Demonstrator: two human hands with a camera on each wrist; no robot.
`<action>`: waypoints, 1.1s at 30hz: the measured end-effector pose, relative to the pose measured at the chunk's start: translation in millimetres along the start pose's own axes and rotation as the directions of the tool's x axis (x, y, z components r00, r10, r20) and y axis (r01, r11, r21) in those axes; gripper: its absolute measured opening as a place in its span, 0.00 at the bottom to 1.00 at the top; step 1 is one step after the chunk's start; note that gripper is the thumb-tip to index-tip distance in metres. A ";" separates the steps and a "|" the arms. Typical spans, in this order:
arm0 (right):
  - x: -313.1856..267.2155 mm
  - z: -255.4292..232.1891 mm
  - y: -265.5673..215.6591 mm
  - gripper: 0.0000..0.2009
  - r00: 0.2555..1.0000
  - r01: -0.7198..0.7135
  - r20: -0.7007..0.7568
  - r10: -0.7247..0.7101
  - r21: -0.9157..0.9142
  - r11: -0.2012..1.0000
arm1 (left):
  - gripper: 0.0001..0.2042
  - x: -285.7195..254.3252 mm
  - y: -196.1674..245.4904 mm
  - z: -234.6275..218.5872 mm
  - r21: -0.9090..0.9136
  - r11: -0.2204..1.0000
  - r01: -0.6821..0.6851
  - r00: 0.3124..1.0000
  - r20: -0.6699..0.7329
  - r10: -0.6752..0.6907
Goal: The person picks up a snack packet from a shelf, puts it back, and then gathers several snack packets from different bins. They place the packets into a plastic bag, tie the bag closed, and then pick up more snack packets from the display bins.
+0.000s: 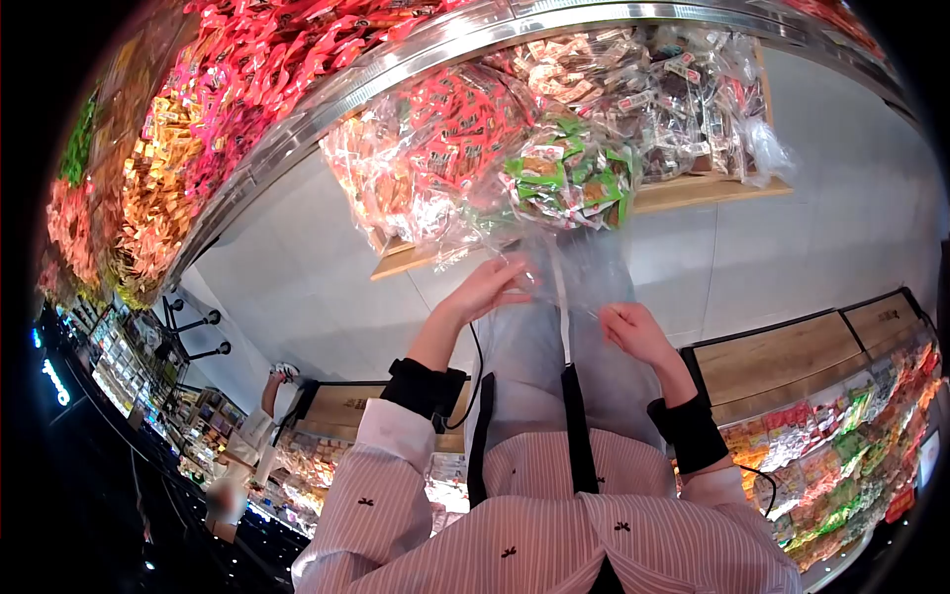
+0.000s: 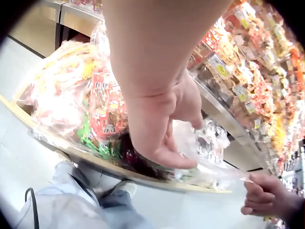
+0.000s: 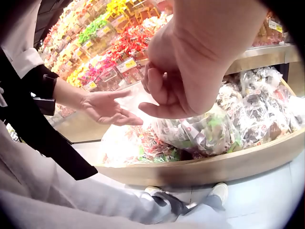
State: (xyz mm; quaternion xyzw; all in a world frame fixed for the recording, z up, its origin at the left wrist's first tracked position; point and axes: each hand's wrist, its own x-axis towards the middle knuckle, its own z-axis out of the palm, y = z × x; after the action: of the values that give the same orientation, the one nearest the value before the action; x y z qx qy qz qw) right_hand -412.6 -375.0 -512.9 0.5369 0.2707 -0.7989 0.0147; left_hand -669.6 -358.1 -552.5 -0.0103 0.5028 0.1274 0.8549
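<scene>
A thin clear plastic bag [image 1: 584,272] stretches between the two hands, in front of the person's legs. My right hand [image 1: 638,335] pinches its edge with curled fingers; the left wrist view shows the film pulled taut toward that hand. My left hand [image 1: 490,287] lies against the film on the other side, its fingers fairly straight; in the right wrist view they look spread and loose. Just beyond, a clear bag of green-wrapped sweets [image 1: 569,176] overlaps the film in the head view. Beside it sits a larger bag of red-wrapped sweets [image 1: 455,124].
Bags of dark and pale wrapped sweets [image 1: 673,104] fill the low wooden shelf [image 1: 712,190]. Above runs a metal-edged counter [image 1: 396,74] heaped with loose sweets. Behind the person stand more display racks [image 1: 831,436]. Another person [image 1: 252,436] is at far left.
</scene>
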 end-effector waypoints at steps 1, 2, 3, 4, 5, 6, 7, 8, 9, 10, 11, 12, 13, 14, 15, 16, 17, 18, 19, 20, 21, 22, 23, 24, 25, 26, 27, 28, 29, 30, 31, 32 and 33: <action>7.2 3.0 9.9 0.17 0.998 0.060 -0.016 -0.062 -0.114 0.992 | 0.18 6.3 -6.5 1.0 -0.003 1.000 0.000 1.000 0.000 0.000; 12.0 3.4 18.3 0.17 0.992 0.116 -0.027 -0.126 -0.228 0.967 | 0.15 14.9 -14.2 -0.6 0.065 0.998 -0.013 0.998 -0.056 0.016; 13.4 5.2 16.1 0.17 0.992 0.114 -0.027 -0.124 -0.230 0.966 | 0.14 19.5 -16.9 2.1 0.133 0.991 -0.022 0.993 -0.110 0.036; 15.6 8.6 13.5 0.17 0.993 0.076 -0.070 -0.096 -0.254 0.964 | 0.13 22.8 -19.6 4.6 0.133 0.987 -0.084 0.979 -0.175 0.107; 17.2 10.0 10.2 0.17 0.991 0.037 -0.112 -0.070 -0.277 0.960 | 0.13 25.9 -20.8 4.0 0.128 0.988 -0.087 0.979 -0.173 0.109; 17.9 9.5 4.0 0.17 0.991 0.035 -0.110 -0.069 -0.283 0.959 | 0.12 30.2 -22.2 0.6 0.173 0.978 -0.115 0.973 -0.179 0.146; 19.0 8.1 -4.8 0.17 0.988 0.005 -0.140 -0.058 -0.353 0.936 | 0.12 33.3 -24.5 -2.9 0.218 0.966 -0.143 0.965 -0.186 0.185; 21.7 7.6 -10.5 0.17 0.984 -0.027 -0.170 -0.049 -0.419 0.908 | 0.12 34.8 -28.6 -5.7 0.213 0.966 -0.146 0.964 -0.188 0.187; 24.6 6.9 -11.1 0.17 0.985 -0.028 -0.168 -0.048 -0.422 0.906 | 0.11 34.5 -32.1 -6.7 0.228 0.967 -0.115 0.954 -0.244 0.171; 27.8 4.4 -11.0 0.16 0.975 -0.030 -0.201 -0.090 -0.528 0.849 | 0.10 34.5 -35.0 -8.2 0.241 0.967 -0.084 0.941 -0.299 0.156; 31.7 2.5 -11.8 0.16 0.964 -0.037 -0.229 -0.138 -0.627 0.778 | 0.10 34.1 -37.6 -10.8 0.238 0.967 -0.088 0.941 -0.298 0.158; 35.0 3.1 -14.1 0.16 0.964 -0.040 -0.230 -0.136 -0.629 0.777 | 0.10 33.4 -42.6 -14.2 0.271 0.960 -0.070 0.931 -0.328 0.160; 37.8 4.9 -15.6 0.15 0.935 -0.007 -0.278 -0.220 -0.634 0.773 | 0.10 32.4 -48.5 -17.3 0.301 0.952 -0.048 0.921 -0.356 0.159; 39.3 7.6 -16.5 0.16 0.897 0.026 -0.323 -0.301 -0.642 0.766 | 0.10 31.8 -54.1 -21.1 0.295 0.954 -0.047 0.922 -0.354 0.155; 42.0 11.3 -15.3 0.16 0.898 0.021 -0.323 -0.299 -0.646 0.763 | 0.11 32.2 -59.1 -25.9 0.325 0.945 -0.032 0.923 -0.352 0.152; 46.6 15.3 -11.5 0.17 0.859 0.054 -0.395 -0.327 -0.563 0.824 | 0.11 33.5 -64.1 -29.6 0.355 0.935 -0.018 0.924 -0.351 0.151; 50.9 18.3 -6.3 0.20 0.814 0.096 -0.468 -0.344 -0.476 0.874 | 0.11 33.6 -70.3 -32.0 0.351 0.936 -0.020 0.925 -0.348 0.150; 55.3 18.0 4.8 0.20 0.814 0.093 -0.468 -0.344 -0.480 0.873 | 0.11 35.1 -79.2 -35.6 0.441 0.895 -0.068 0.910 -0.341 0.237; 59.1 17.4 15.7 0.22 0.849 0.024 -0.527 0.033 0.102 0.994 | 0.11 36.7 -82.9 -37.8 0.527 0.842 -0.113 0.888 -0.326 0.324; 61.2 16.1 27.1 0.24 0.852 -0.064 -0.361 0.378 0.646 0.761 | 0.11 40.4 -85.7 -39.3 0.525 0.843 -0.117 0.889 -0.323 0.324; 58.8 22.7 28.4 0.24 0.850 -0.065 -0.363 0.381 0.645 0.761 | 0.11 43.3 -88.7 -38.4 0.527 0.832 -0.172 0.888 -0.283 0.363; 55.0 35.8 28.9 0.23 0.874 -0.164 -0.206 0.440 0.728 0.666 | 0.12 43.1 -92.1 -36.0 0.525 0.821 -0.223 0.885 -0.245 0.397; 53.0 47.9 28.0 0.22 0.878 -0.269 -0.039 0.476 0.784 0.559 | 0.12 42.5 -94.6 -33.7 0.521 0.825 -0.220 0.885 -0.249 0.393; 58.3 57.7 33.1 0.22 0.879 -0.271 -0.038 0.476 0.782 0.561 | 0.13 42.7 -92.7 -31.3 0.588 0.789 -0.177 0.867 -0.287 0.408; 69.7 66.2 43.4 0.20 0.904 -0.263 -0.015 0.426 0.768 0.584 | 0.13 42.7 -86.0 -28.6 0.651 0.748 -0.133 0.844 -0.322 0.430; 80.5 71.2 52.7 0.18 0.927 -0.252 0.009 0.375 0.755 0.605 | 0.13 42.2 -78.9 -26.8 0.652 0.745 -0.138 0.840 -0.322 0.437; 88.5 73.5 56.9 0.18 0.928 -0.249 0.008 0.371 0.755 0.607 | 0.14 37.9 -69.5 -22.2 0.740 0.671 0.035 0.816 -0.409 0.409; 95.1 75.0 58.8 0.16 0.940 -0.161 -0.089 0.328 0.734 0.660 | 0.15 30.3 -59.1 -15.7 0.789 0.576 0.215 0.776 -0.496 0.389; 98.4 76.3 62.1 0.14 0.942 -0.074 -0.184 0.282 0.704 0.706 | 0.15 22.2 -48.4 -10.6 0.789 0.574 0.218 0.778 -0.496 0.385; 96.8 77.4 61.8 0.14 0.940 -0.076 -0.183 0.287 0.709 0.701 | 0.15 12.1 -32.8 -3.7 0.847 0.487 0.214 0.773 -0.451 0.446; 94.8 77.5 58.8 0.13 0.934 -0.020 -0.236 0.266 0.712 0.702 | 0.16 8.0 -24.7 -1.2 0.895 0.394 0.209 0.766 -0.400 0.503; 94.5 78.1 54.9 0.11 0.927 0.039 -0.289 0.241 0.711 0.702 | 0.16 9.8 -23.5 -2.9 0.897 0.390 0.210 0.766 -0.399 0.504; 94.8 76.3 56.7 0.11 0.928 0.042 -0.288 0.237 0.713 0.700 | 0.17 12.9 -23.6 -5.7 0.971 0.240 0.020 0.701 -0.185 0.688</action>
State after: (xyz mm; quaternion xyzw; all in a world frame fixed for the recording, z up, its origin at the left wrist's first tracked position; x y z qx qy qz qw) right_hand -499.7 -432.2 -597.5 0.6508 -0.0877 -0.7275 -0.1987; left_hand -663.1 -379.1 -569.1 0.5578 0.7041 -0.0012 0.4394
